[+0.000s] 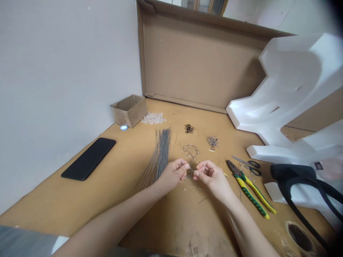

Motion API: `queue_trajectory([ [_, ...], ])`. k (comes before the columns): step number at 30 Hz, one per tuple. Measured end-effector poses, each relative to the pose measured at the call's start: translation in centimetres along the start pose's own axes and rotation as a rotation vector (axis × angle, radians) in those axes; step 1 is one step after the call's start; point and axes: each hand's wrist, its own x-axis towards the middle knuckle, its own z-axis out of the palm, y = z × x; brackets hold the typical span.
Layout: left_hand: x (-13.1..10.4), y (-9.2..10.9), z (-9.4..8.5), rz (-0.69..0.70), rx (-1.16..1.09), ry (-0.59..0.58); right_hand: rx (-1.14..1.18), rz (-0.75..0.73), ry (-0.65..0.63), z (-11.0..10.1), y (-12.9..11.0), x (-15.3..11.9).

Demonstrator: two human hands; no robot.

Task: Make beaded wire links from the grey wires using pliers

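Note:
My left hand (173,175) is closed in a pinch on a thin piece of wire (191,169). Facing it, my right hand (212,177) pinches the same small piece between thumb and fingertips. The exact shape of the wire is too fine to make out. Just beyond my fingers lies a loose ring of bent wire pieces (190,151). To the left of my left hand, a bundle of straight grey wires (163,148) rests on the table, partly hidden by that hand. Loose wire offcuts are scattered beneath and around both hands.
Pliers (250,191) and scissors (250,166) lie right of my hands. Farther back are black rings (189,129), small metal pieces (213,141), clear beads (154,118) and a cardboard box (130,110). A phone (89,159) lies left; white foam (289,78) stands right.

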Motion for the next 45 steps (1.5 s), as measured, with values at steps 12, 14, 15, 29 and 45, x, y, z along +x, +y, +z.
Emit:
queue_trajectory([
  [12, 0.2, -0.4, 0.1, 0.003, -0.073, 0.047, 0.239, 0.113, -0.063, -0.7, 0.1, 0.6],
  [14, 0.2, -0.4, 0.1, 0.008, -0.085, 0.041, 0.232, 0.105, -0.052, -0.7, 0.2, 0.6],
  [15, 0.2, -0.3, 0.1, 0.008, -0.093, 0.034, 0.223, 0.106, -0.044, -0.6, 0.3, 0.6],
  [29, 0.2, -0.7, -0.3, 0.015, -0.278, -0.092, 0.165, 0.031, 0.104, -0.6, -0.9, 0.2],
  [45, 0.5, -0.2, -1.1, -0.006, -0.201, -0.121, 0.060, 0.009, 0.125, -0.5, -1.2, 0.0],
])
